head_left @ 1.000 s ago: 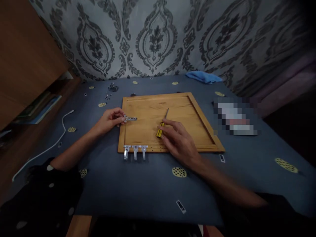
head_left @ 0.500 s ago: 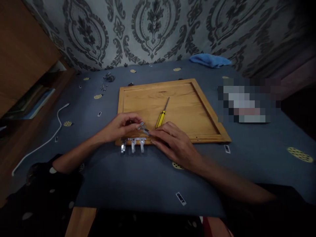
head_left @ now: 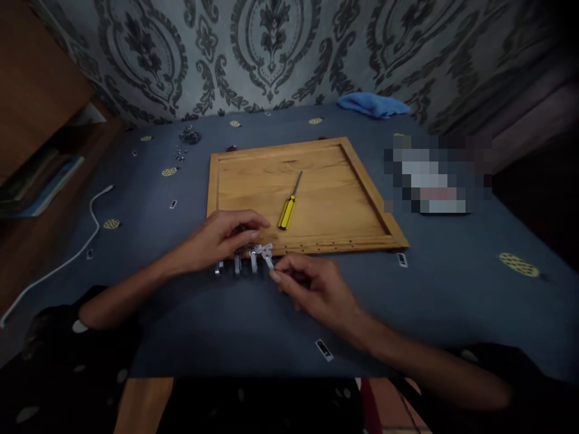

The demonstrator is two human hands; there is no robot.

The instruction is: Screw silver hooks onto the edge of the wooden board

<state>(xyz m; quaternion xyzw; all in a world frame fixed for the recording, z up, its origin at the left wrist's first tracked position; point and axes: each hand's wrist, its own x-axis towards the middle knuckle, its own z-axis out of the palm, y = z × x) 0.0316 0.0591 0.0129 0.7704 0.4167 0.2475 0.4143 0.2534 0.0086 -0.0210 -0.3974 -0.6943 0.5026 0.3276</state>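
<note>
My right hand (head_left: 319, 286) pinches the lower end of a silver metal hook (head_left: 268, 255) between thumb and fingers. The hook's wider top touches the front rim of a framed wooden panel (head_left: 253, 181). Beside it, several similar hooks (head_left: 237, 265) hang in a row from that rim at its left end. Over this row, my left hand (head_left: 217, 241) is open, its fingers stretched across the panel with a gap above the thumb. Small dark holes dot the rim further right. A yellow-handled screwdriver (head_left: 286, 212) lies on the panel, touched by neither hand.
Behind the panel to the left are a small pile of dark metal pieces (head_left: 190, 135) and loose screws (head_left: 180, 155). A white cable (head_left: 96, 211) runs along the left. At the back lies a blue cloth (head_left: 373, 105); a blurred-out object (head_left: 429, 178) is on the right.
My right hand has brought the hook down to the front rim, beside the other hooks. My left hand has let go of the hook's top and its fingers have spread. The view has shifted slightly.
</note>
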